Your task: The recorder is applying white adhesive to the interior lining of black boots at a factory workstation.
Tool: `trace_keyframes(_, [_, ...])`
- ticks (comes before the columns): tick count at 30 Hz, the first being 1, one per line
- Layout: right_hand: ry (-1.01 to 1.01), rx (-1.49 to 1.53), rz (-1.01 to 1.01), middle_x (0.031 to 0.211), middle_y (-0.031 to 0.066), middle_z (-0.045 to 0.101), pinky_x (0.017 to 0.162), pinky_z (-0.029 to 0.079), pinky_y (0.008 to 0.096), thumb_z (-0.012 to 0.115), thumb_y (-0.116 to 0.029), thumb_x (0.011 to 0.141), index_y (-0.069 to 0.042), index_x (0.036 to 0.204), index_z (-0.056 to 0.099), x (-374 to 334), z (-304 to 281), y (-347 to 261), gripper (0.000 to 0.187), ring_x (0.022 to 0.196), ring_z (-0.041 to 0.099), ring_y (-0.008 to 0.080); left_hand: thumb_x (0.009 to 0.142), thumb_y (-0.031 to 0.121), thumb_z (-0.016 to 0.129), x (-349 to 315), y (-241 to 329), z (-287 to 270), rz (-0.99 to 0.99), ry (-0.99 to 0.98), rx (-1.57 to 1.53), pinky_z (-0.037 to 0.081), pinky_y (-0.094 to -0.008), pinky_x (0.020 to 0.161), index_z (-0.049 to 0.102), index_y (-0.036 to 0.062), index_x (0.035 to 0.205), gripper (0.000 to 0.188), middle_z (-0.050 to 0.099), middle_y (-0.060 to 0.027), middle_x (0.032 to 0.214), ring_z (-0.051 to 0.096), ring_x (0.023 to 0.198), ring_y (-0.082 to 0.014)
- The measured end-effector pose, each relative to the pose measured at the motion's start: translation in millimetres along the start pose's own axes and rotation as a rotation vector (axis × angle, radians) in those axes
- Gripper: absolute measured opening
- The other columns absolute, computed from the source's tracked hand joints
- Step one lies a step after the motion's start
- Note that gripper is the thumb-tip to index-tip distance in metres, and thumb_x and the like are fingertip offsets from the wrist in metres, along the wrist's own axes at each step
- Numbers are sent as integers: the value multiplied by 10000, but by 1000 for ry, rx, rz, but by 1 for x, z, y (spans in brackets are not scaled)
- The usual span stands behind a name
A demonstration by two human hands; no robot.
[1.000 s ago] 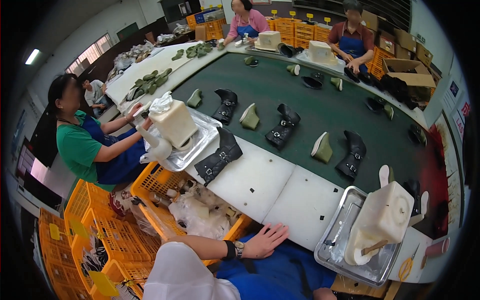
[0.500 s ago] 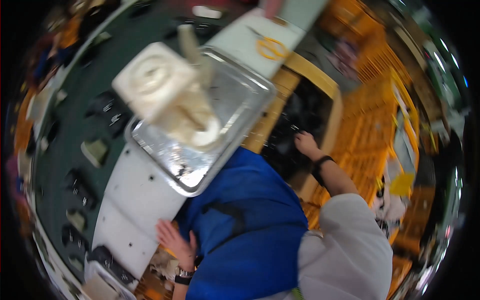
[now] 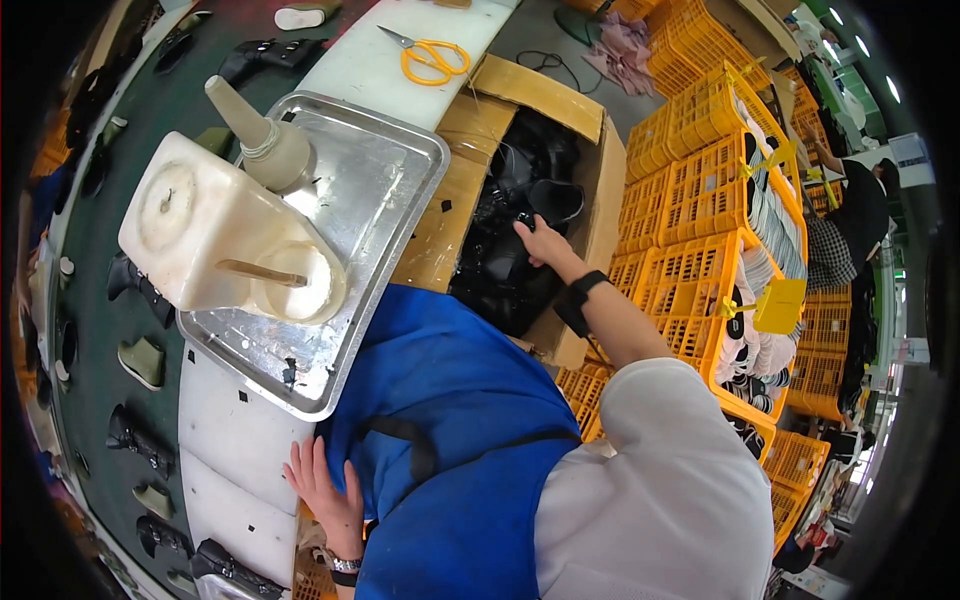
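Observation:
A cardboard box [image 3: 597, 215] to my right holds a heap of glossy black boots. My right hand [image 3: 545, 243] reaches into it with fingers closed on one black boot [image 3: 556, 200], whose open top faces up. Where the fingertips meet the boot is partly hidden. At the lower left, my left hand [image 3: 328, 497] rests with spread fingers at the edge of the white worktop [image 3: 240, 420] and holds nothing.
A metal tray [image 3: 385, 160] bears a white plastic container [image 3: 205, 225] with a stick in its cup, and a beige bottle [image 3: 272, 150]. Orange-handled scissors [image 3: 432, 62] lie beyond. Boots stand along the green belt [image 3: 95, 350]; orange crates [image 3: 700, 195] are stacked at right.
The view has turned, so the worktop and box sit further left. My right hand, earlier low among the black boots, now grips one with its opening showing. My left hand stays by the worktop edge.

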State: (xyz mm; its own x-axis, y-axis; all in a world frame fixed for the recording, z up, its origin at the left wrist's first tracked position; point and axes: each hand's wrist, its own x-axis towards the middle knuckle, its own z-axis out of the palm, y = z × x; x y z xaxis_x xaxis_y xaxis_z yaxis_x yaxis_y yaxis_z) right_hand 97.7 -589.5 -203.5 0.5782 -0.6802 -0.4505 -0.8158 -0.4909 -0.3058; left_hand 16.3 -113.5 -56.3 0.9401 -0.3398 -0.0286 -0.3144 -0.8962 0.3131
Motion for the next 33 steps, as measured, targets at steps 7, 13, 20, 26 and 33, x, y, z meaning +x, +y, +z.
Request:
trace_keyframes(7, [-315,-75,200,1033,126,629,812,480,385,621,-546,684,-27,1070,606,46,31,14,647,968,596,297,744,72,598,40,27,-3,230,-80,-84,169,-502,1049,485,38,1187,458,534,-121,1134,460,1126,-293])
trace_keyframes(13, [-26,-39,-93,825,178,647,563,528,342,673,-387,677,21,899,648,28,64,-12,466,553,632,277,748,121,626,35,21,-13,356,41,-155,289,-483,988,513,22,1146,426,544,-180,1095,509,1043,-334])
trace_keyframes(20, [-118,208,76,879,218,634,735,508,371,541,-162,756,8,876,655,1,24,-3,237,850,636,309,787,16,593,60,63,-41,566,126,-374,378,-435,900,590,31,962,175,619,-142,916,589,885,-299])
trace_keyframes(26, [-83,280,-25,723,210,631,644,514,371,512,-114,695,39,789,622,-30,8,5,210,667,645,302,788,30,603,67,68,-47,590,128,-426,396,-436,873,592,27,854,67,618,-133,828,591,773,-277])
trace_keyframes(33, [252,303,-231,647,147,556,584,433,399,586,-195,724,-40,613,488,-69,-27,53,214,636,557,316,803,26,582,67,65,-48,595,95,-453,407,-451,878,587,-8,841,52,607,-148,803,581,741,-286])
